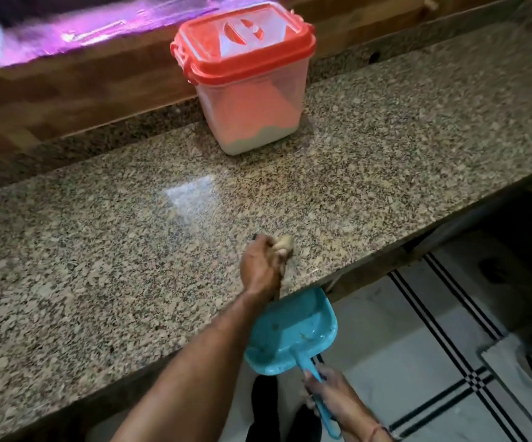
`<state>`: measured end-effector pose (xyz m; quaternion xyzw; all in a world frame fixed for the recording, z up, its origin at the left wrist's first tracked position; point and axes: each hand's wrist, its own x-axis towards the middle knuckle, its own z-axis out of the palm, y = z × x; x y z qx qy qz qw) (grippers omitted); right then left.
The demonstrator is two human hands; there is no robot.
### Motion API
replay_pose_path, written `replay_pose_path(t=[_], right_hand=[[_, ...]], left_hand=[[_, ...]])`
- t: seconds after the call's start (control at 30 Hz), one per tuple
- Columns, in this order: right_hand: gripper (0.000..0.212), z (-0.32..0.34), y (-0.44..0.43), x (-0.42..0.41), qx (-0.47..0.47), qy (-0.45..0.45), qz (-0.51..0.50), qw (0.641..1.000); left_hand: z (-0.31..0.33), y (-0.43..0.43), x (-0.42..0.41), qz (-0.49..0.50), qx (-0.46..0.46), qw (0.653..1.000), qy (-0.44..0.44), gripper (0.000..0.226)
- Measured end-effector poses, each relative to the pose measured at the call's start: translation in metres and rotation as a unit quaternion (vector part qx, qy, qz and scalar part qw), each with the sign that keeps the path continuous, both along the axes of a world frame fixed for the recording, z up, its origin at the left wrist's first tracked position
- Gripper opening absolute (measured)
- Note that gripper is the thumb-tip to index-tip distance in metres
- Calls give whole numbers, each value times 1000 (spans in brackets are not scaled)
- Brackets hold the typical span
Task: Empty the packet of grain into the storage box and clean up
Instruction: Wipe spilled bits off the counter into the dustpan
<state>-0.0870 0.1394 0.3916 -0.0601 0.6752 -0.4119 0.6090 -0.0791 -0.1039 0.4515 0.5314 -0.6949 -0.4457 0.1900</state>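
Speckled granite forms the tabletop (99, 250), backed by a wooden ledge (67, 90). The red-lidded storage box (248, 90) stands well beyond the left fingers, with a shallow layer of pale grain (258, 140) in its bottom. The left arm reaches diagonally across. The left hand (263, 266) curls its fingers round a blurred tan cleaning pad (284, 244) near the front edge. Just below those fingers, a blue dustpan (290, 333) sits against the edge. The right hand (325, 393) has its fingers wrapped round the handle.

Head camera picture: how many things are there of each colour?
Red-lidded: 1 storage box
Blue: 1 dustpan
Tan: 1 blurred wiper in the left hand
Total: 3
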Motion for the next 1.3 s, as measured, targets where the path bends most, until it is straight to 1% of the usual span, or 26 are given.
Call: replay_pose_path(t=[0.03,0.07,0.13,0.2,0.27,0.37,0.43,0.47,0.5,0.53,0.6,0.67,0.7,0.73,0.77,0.83,0.87,0.93,1.0,1.03,1.07,1.13,1.2,1.27,1.3], right_hand=[[12,2,-1,-2,-1,1,2,1000],[12,2,-1,-7,-4,5,0,1000],[15,4,-1,-14,-7,4,-9,1000],[17,5,-2,-21,-4,-2,-22,1000],[17,5,-6,-26,-3,-10,-33,999],[17,7,-12,-33,11,-10,-38,999],[17,9,-12,-37,22,-9,-45,999],[17,9,-11,-39,23,-10,-49,998],[18,11,-11,-41,27,-11,-52,998],[20,12,-11,-45,32,-10,-52,998],[20,12,-9,-53,45,-5,-45,998],[19,12,-7,-60,55,-2,-36,998],[18,12,-6,-63,56,-4,-32,998],[19,9,-4,-65,58,-11,-30,998],[19,8,-2,-66,56,-17,-30,998],[18,7,4,-67,61,-16,-34,997],[18,7,8,-67,62,-13,-36,997],[20,9,15,-68,62,-13,-35,997],[15,12,21,-72,67,-6,-32,997],[13,15,26,-74,73,0,-31,997],[12,15,27,-77,79,3,-32,996],[11,15,30,-80,87,11,-41,995],[14,16,28,-85,91,20,-37,995],[18,14,27,-87,99,22,-37,994],[19,15,25,-87,101,19,-39,994]], left_hand=[[2,-13,8,33,-6,999,8,9],[3,-31,18,68,-21,997,-9,9],[-2,-69,47,135,-47,986,-86,10],[-7,-93,63,157,-45,977,-137,18],[-11,-95,49,125,-40,984,-119,20],[-8,-61,-7,-4,-45,997,-62,13],[-8,-29,-43,-113,-18,993,-43,13],[-12,-19,-54,-155,-4,987,-39,14],[-13,-16,-63,-176,10,984,-32,14],[-12,-23,-68,-174,15,984,-22,13],[-9,-56,-70,-106,11,994,1,10],[-6,-100,-62,-23,-9,999,-21,11],[-5,-117,-57,-2,-19,999,-36,13],[-6,-127,-57,-1,-33,998,-48,14],[-6,-128,-61,-20,-45,997,-55,14],[-5,-105,-73,-92,-55,993,-55,9],[-4,-88,-78,-130,-46,990,-42,8],[-10,-60,-81,-196,-55,978,-41,6],[-16,-53,-78,-236,-76,968,-51,11],[-15,-56,-77,-232,-68,969,-45,11],[-13,-67,-75,-207,-56,976,-42,9],[-6,-91,-74,-125,-42,990,-40,7],[0,-107,-72,-68,-57,994,-68,12],[2,-93,-77,-88,-88,989,-85,8],[3,-76,-79,-124,-92,985,-77,7]])
